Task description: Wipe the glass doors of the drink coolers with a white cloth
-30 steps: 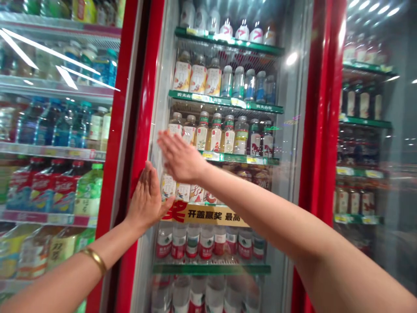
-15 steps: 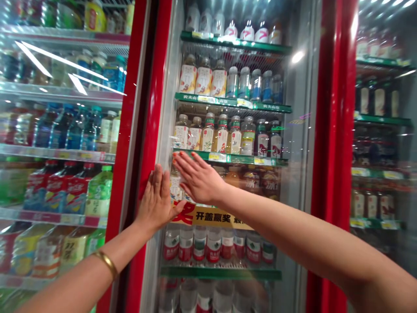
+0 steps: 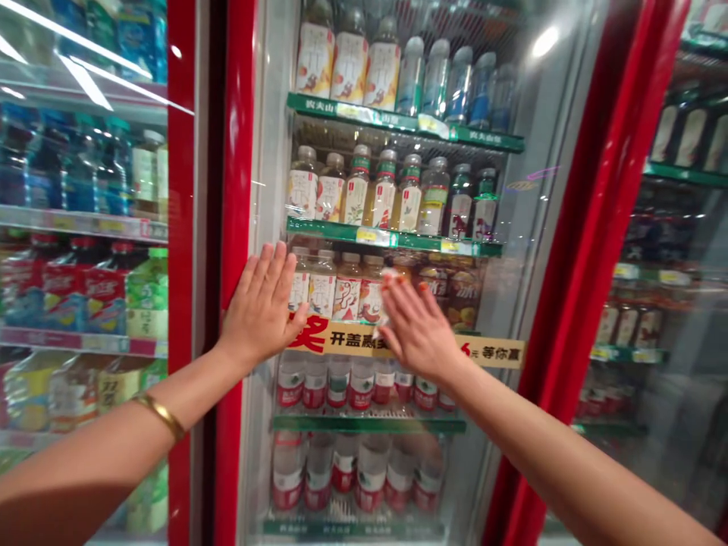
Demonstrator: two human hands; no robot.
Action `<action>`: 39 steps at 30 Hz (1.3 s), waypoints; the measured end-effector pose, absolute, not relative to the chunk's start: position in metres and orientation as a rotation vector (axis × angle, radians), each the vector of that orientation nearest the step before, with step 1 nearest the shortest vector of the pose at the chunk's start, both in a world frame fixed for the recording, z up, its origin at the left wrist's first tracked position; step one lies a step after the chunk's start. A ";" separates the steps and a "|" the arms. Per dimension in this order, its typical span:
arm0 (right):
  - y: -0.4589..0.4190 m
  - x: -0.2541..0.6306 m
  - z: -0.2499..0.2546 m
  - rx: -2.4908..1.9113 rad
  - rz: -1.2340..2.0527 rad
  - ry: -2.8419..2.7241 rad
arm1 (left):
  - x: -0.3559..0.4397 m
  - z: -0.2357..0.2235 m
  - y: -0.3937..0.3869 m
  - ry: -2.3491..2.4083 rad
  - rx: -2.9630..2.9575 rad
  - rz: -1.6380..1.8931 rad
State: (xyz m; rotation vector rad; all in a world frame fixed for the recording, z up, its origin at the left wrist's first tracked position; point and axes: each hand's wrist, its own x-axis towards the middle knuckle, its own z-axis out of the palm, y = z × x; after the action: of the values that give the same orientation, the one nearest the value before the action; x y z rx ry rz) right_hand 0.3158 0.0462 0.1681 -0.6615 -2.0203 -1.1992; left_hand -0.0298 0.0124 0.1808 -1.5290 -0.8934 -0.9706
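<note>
My left hand [image 3: 258, 307] lies flat and open against the glass door [image 3: 512, 220] of a drinks fridge, next to its red left frame [image 3: 237, 152]. A gold bangle [image 3: 161, 414] sits on that wrist. My right hand [image 3: 418, 326] also lies flat on the glass with fingers spread, over a yellow sticker strip [image 3: 353, 339] with red and black characters. A small whitish scrap shows at its fingertips; I cannot make out what it is. Behind the glass, tea bottles [image 3: 335, 292] stand on green shelves.
A second fridge [image 3: 85, 227] on the left holds blue, red and green bottles. The red right frame [image 3: 591, 250] slants down beside a third fridge [image 3: 671, 227] with dark bottles. Water bottles [image 3: 341, 383] fill the lower shelves.
My right hand slid down and to the right across the glass, from beside the left hand to over the yellow sticker. The left hand stayed pressed in place. The view dropped lower.
</note>
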 end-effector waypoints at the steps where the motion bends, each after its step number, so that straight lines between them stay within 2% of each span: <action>1: 0.051 0.335 0.173 -0.853 -1.095 -1.829 | -0.030 0.181 0.012 -0.895 -1.532 -0.973; 3: 0.058 0.359 0.182 -1.118 -0.878 -1.452 | -0.030 0.181 0.012 -0.890 -1.542 -0.977; 5: 0.057 0.353 0.172 -1.187 -0.782 -1.263 | -0.031 0.181 0.012 -0.875 -1.555 -0.987; 7: 0.046 0.324 0.139 -1.107 -0.856 -1.371 | -0.032 0.181 0.012 -0.853 -1.571 -1.002; 9: 0.035 0.293 0.097 -0.888 -1.029 -1.739 | -0.033 0.182 0.012 -0.838 -1.586 -1.020; 12: 0.030 0.296 0.048 -0.759 -1.150 -1.948 | -0.034 0.183 0.012 -0.850 -1.613 -1.044; 17: 0.051 0.396 0.015 -1.302 -0.701 -1.276 | -0.034 0.183 0.013 -0.866 -1.636 -1.045; 20: 0.058 0.409 -0.008 -1.392 -0.534 -1.063 | -0.034 0.182 0.014 -0.865 -1.613 -1.046; 23: 0.049 0.364 -0.043 -1.372 -0.534 -1.043 | -0.033 0.181 0.014 -0.872 -1.595 -1.047; 27: 0.020 0.258 -0.078 -1.292 -0.628 -1.168 | -0.033 0.181 0.014 -0.867 -1.568 -1.030; 30: 0.000 0.200 -0.072 -1.060 -0.839 -1.517 | -0.034 0.181 0.013 -0.855 -1.554 -1.010; 32: 0.001 0.200 -0.051 -0.943 -0.948 -1.681 | -0.035 0.181 0.013 -0.850 -1.561 -1.004; 36: 0.028 0.303 -0.006 -1.171 -0.895 -1.501 | -0.034 0.182 0.013 -0.845 -1.586 -1.028; 39: 0.040 0.371 -0.002 -1.371 -0.759 -1.157 | -0.032 0.181 0.013 -0.860 -1.603 -1.049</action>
State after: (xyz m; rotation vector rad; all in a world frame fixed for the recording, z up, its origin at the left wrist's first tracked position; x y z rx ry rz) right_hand 0.3706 0.0402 -0.0023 -1.3711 -1.1570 -0.7594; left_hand -0.0321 0.0131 0.1810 -1.6028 -0.8598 -1.0489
